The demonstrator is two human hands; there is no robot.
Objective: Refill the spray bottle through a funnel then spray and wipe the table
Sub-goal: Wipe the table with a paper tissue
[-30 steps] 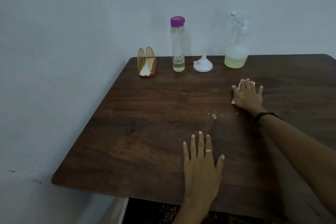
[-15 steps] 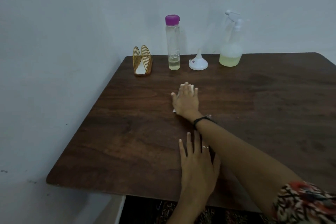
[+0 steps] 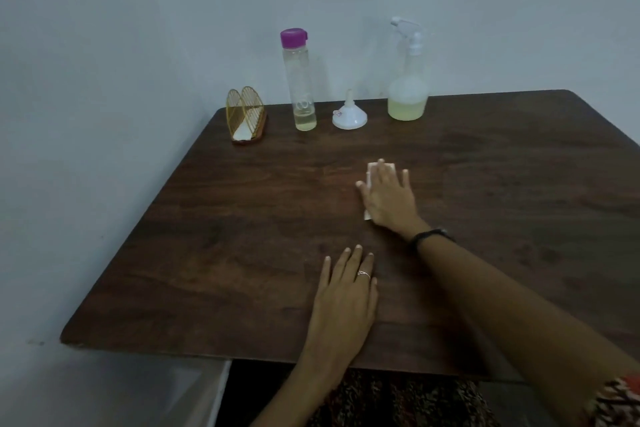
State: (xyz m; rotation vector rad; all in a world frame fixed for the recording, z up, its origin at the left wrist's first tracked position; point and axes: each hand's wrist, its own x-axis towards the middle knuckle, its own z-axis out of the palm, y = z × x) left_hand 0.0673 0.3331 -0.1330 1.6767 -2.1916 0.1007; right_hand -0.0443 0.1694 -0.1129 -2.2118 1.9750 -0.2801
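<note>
Dark wooden table (image 3: 242,253), napkin holder (image 3: 246,120), bottle (image 3: 300,80), funnel (image 3: 349,113), spray bottle (image 3: 408,80), tissue (image 3: 373,170)

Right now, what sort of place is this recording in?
Probably a home room, a corner: a plain wooden table against bare painted walls, with a napkin holder and a spray bottle on it.

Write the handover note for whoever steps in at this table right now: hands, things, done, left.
Right hand: flat, fingers straight, pressing a white tissue onto the middle of the table.
Left hand: flat on the table near the front edge, holding nothing.
Along the back edge, from left: napkin holder, purple-capped bottle with a little liquid at the bottom, funnel resting on its wide rim, spray bottle upright with its sprayer on and yellowish liquid inside.
Done, as things lie: funnel is out of the spray bottle; wiping is under way.
Left: finish wiping the table.
</note>
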